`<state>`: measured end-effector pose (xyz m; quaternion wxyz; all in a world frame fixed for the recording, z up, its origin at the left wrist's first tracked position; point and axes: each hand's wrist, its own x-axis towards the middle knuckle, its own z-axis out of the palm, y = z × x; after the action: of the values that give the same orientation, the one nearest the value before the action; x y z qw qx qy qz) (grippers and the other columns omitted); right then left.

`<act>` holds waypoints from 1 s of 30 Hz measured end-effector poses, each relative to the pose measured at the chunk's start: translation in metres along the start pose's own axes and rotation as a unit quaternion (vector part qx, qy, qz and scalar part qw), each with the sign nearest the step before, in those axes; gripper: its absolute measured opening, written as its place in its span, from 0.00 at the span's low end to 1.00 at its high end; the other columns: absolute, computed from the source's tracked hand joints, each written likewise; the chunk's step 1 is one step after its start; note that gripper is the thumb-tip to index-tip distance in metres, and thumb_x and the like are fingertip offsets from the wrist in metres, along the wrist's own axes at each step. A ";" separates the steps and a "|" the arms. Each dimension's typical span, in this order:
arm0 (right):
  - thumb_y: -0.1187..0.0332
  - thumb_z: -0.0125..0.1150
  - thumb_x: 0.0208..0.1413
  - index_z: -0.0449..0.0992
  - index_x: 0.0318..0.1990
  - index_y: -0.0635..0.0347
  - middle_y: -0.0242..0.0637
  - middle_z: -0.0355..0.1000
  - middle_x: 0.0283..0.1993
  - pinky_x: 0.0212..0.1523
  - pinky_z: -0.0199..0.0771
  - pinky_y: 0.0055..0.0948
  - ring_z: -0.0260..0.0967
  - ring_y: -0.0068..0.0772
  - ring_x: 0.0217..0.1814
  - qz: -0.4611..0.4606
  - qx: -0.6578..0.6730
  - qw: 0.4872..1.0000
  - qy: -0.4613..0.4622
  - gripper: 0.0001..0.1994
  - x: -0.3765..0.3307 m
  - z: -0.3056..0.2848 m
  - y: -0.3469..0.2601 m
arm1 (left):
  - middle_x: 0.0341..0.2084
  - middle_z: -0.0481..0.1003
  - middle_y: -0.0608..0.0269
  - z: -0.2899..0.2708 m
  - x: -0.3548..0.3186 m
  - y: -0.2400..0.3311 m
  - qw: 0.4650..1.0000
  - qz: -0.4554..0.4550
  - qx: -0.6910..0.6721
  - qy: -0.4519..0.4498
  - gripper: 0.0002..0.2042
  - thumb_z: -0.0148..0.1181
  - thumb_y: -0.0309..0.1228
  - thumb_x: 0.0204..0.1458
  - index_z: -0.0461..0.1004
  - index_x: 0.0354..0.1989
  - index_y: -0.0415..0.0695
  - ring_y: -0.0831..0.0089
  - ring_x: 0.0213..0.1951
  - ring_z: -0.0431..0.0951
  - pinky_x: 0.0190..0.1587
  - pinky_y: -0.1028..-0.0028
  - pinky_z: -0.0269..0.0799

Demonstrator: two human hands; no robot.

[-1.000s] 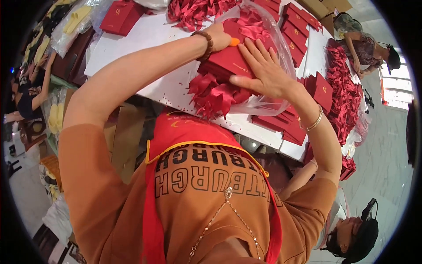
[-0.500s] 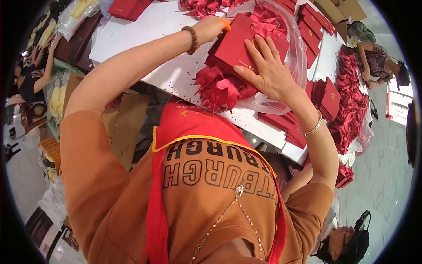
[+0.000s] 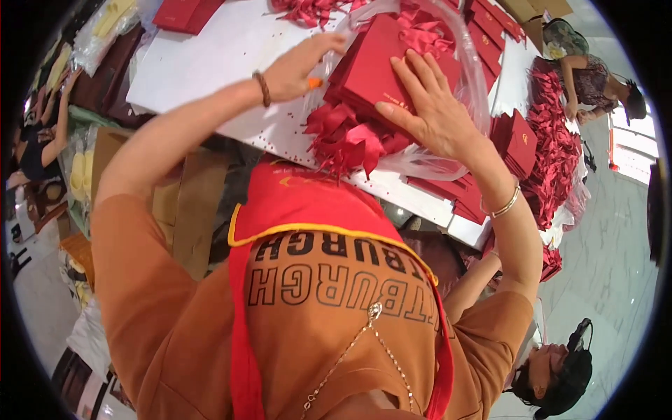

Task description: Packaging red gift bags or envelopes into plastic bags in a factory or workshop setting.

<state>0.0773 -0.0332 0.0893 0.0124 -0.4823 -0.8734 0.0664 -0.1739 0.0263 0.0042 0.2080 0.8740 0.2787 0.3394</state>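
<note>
Right hand [image 3: 434,112] lies spread flat on a red box [image 3: 381,66]; left hand [image 3: 301,66] pinches the clear bag [image 3: 469,77] above red bows [image 3: 346,140] on the white table [image 3: 210,63].

I take the white worktable [image 3: 210,63] as my landmark. At its far left corner I see a flat dark-red cardboard box [image 3: 183,12]. Off its left edge lie clear bags of pale yellow pieces [image 3: 105,24] over dark brown stacks [image 3: 105,87]. Along its right side I see a stack of red folded boxes [image 3: 519,140], then a heap of red ribbon bows [image 3: 556,150]. Below its near edge stands a brown cardboard sheet [image 3: 196,210].
</note>
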 end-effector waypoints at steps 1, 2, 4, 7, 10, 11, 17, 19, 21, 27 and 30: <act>0.36 0.40 0.49 0.50 0.62 0.55 0.48 0.42 0.66 0.61 0.51 0.44 0.33 0.50 0.69 0.013 0.012 1.000 -0.018 0.40 0.001 -0.003 -0.002 | 0.42 0.68 0.51 0.007 0.001 0.002 1.000 0.010 -0.001 -0.001 0.26 0.49 0.15 0.35 0.59 0.48 0.43 0.58 0.46 0.69 0.49 0.65 0.63; 0.36 0.39 0.49 0.50 0.62 0.55 0.49 0.42 0.66 0.61 0.50 0.44 0.32 0.49 0.69 0.017 0.009 1.000 -0.021 0.40 0.001 -0.003 -0.003 | 0.40 0.69 0.52 0.011 -0.004 0.009 0.994 -0.091 -0.052 -0.023 0.25 0.49 0.15 0.35 0.59 0.47 0.43 0.57 0.43 0.70 0.46 0.64 0.65; 0.36 0.39 0.49 0.50 0.62 0.55 0.49 0.42 0.66 0.61 0.50 0.43 0.32 0.49 0.69 0.024 0.006 0.999 -0.024 0.40 0.000 -0.001 -0.004 | 0.29 0.70 0.58 0.015 -0.009 0.012 0.987 -0.127 -0.093 0.008 0.21 0.52 0.19 0.39 0.61 0.46 0.46 0.66 0.31 0.71 0.36 0.71 0.67; 0.35 0.39 0.49 0.50 0.62 0.55 0.48 0.42 0.66 0.62 0.48 0.42 0.32 0.48 0.69 0.012 0.006 1.000 -0.007 0.40 -0.001 0.002 0.001 | 0.33 0.70 0.52 -0.009 -0.011 0.007 0.989 -0.120 -0.002 -0.083 0.20 0.46 0.18 0.38 0.63 0.44 0.45 0.54 0.33 0.72 0.35 0.62 0.67; 0.34 0.38 0.48 0.50 0.62 0.55 0.48 0.41 0.66 0.64 0.43 0.38 0.32 0.48 0.69 0.007 0.002 1.000 0.007 0.41 0.000 0.001 0.000 | 0.32 0.69 0.57 -0.043 -0.017 0.016 0.969 0.007 0.100 -0.225 0.11 0.48 0.19 0.36 0.70 0.31 0.43 0.57 0.36 0.70 0.35 0.63 0.66; 0.34 0.38 0.48 0.50 0.62 0.55 0.48 0.41 0.66 0.64 0.43 0.38 0.32 0.48 0.69 0.009 0.003 1.000 0.008 0.41 0.000 0.002 0.001 | 0.32 0.68 0.59 -0.056 -0.015 0.024 0.937 0.076 0.157 -0.302 0.09 0.48 0.18 0.35 0.71 0.25 0.43 0.58 0.37 0.69 0.35 0.63 0.66; 0.35 0.39 0.48 0.50 0.62 0.56 0.48 0.42 0.65 0.64 0.45 0.40 0.33 0.50 0.69 0.022 0.000 1.000 0.002 0.41 0.001 0.003 -0.001 | 0.33 0.68 0.61 -0.110 -0.004 0.094 0.912 0.069 0.017 -0.404 0.05 0.48 0.16 0.33 0.65 0.17 0.41 0.60 0.36 0.68 0.35 0.67 0.64; 0.35 0.39 0.48 0.51 0.61 0.57 0.49 0.43 0.65 0.64 0.44 0.42 0.34 0.52 0.68 0.002 0.015 1.000 0.016 0.41 0.002 0.006 0.001 | 0.29 0.69 0.61 -0.118 -0.002 0.111 0.900 0.035 -0.055 -0.430 0.05 0.48 0.16 0.32 0.64 0.18 0.41 0.60 0.35 0.68 0.34 0.66 0.63; 0.35 0.40 0.48 0.51 0.61 0.56 0.49 0.43 0.65 0.63 0.45 0.42 0.34 0.53 0.68 -0.014 0.004 1.000 0.015 0.41 0.003 0.011 0.003 | 0.28 0.70 0.61 -0.124 0.003 0.126 0.864 -0.021 -0.014 -0.502 0.06 0.50 0.18 0.30 0.62 0.19 0.42 0.59 0.33 0.68 0.33 0.67 0.64; 0.40 0.40 0.52 0.49 0.63 0.54 0.51 0.41 0.66 0.64 0.42 0.40 0.32 0.51 0.69 0.006 0.004 1.000 0.007 0.36 0.001 0.002 -0.004 | 0.29 0.73 0.64 -0.138 0.053 0.165 0.925 -0.205 -0.090 -0.308 0.13 0.49 0.24 0.47 0.70 0.43 0.42 0.75 0.26 0.72 0.30 0.76 0.66; 0.35 0.39 0.49 0.49 0.63 0.53 0.50 0.40 0.66 0.64 0.44 0.40 0.34 0.50 0.69 0.020 -0.001 1.000 -0.009 0.40 0.001 0.003 -0.003 | 0.41 0.69 0.65 -0.091 0.070 0.128 0.889 -0.307 -0.338 -0.030 0.15 0.47 0.30 0.53 0.69 0.47 0.39 0.79 0.44 0.69 0.46 0.78 0.64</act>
<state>0.0742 -0.0344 0.0867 0.0025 -0.4986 -0.8640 0.0704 -0.1518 -0.0106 0.1704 0.5934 0.6311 0.3954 0.3055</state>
